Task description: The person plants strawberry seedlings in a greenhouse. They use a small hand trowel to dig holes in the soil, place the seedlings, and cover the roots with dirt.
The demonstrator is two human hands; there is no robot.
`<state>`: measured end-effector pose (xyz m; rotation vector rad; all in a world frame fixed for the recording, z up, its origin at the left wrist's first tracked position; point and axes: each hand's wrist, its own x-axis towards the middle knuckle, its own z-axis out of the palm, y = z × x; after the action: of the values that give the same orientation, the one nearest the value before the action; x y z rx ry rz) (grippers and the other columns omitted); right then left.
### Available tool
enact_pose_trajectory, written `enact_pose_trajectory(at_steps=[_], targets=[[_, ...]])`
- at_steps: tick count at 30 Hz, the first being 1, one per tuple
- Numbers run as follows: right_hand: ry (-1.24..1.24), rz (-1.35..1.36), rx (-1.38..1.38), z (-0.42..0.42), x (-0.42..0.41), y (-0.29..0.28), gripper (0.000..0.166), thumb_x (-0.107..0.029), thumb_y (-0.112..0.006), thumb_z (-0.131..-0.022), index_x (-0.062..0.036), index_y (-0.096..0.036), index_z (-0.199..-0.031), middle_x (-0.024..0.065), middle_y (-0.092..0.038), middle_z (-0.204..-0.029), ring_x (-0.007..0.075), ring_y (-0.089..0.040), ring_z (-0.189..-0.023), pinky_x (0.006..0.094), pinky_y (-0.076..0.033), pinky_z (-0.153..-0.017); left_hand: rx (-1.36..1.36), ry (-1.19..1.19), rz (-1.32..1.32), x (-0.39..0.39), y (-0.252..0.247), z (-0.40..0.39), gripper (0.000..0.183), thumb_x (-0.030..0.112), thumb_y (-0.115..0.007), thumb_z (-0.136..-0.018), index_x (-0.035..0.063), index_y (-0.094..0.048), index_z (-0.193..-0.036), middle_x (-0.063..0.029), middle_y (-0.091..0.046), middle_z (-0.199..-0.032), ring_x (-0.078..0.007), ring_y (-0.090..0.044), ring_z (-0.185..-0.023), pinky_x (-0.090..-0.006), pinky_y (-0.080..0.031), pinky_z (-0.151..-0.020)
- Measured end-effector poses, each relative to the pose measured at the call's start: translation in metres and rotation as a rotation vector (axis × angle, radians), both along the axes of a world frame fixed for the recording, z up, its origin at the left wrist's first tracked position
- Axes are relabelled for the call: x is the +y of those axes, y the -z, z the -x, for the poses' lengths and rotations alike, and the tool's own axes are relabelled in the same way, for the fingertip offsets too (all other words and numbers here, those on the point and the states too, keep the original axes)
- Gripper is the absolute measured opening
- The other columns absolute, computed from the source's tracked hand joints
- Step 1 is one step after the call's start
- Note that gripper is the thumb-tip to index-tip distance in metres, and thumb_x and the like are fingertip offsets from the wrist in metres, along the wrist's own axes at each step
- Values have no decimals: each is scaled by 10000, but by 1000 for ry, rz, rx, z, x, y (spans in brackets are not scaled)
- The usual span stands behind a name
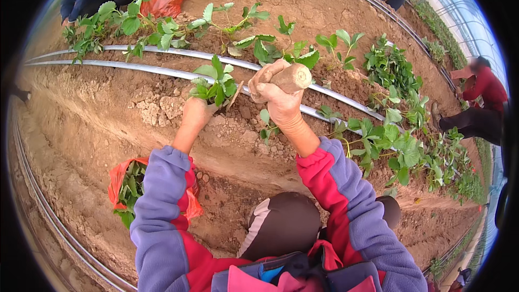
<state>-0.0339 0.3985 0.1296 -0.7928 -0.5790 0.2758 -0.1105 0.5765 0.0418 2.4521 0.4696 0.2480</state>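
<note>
My left hand [198, 114] grips a young strawberry plant [219, 81] low down, at the side of the raised soil bed [174, 107]. Its leaves stand up above my fingers, while the roots and lower stem are hidden. In my right hand [279, 97] is a thick wooden tool handle [290, 78], its cut end tilted up towards me. A thin, soil-coloured strip [235, 96] stands in the soil between my hands; whether it belongs to the tool I cannot tell. Just below my right hand, a small strawberry plant [265, 123] sits in the bed.
Two pale drip hoses [162, 71] run along the bed. Strawberry plants [401, 146] line it on both sides. A red plastic bag [118, 182] of plants lies in the furrow beside my left arm. Other people [484, 97] are nearby; another red bag [168, 2] lies beyond the bed.
</note>
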Motion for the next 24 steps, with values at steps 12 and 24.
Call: enact_pose_trajectory(at_steps=[12,24], targets=[[20,-2,11,4,-10,-16,181,31,-623,-584,-8,-504,-715,44,-548,-651,113,-539,-581,239,-447,-528,58,46,-146,6,15,-14,413,305,-631,-639,121,-554,-1000,-155,-590,-906,-329,-555,-838,-398,-456,-690],[-36,-136,-137,39,-66,-92,195,28,-589,-633,-29,-448,-755,97,-502,-627,187,-500,-539,297,-408,-476,-26,259,98,43,-17,10,550,194,-737,-525,108,-536,-1030,-152,-502,-1061,-295,-499,-948,-352,-430,-812]])
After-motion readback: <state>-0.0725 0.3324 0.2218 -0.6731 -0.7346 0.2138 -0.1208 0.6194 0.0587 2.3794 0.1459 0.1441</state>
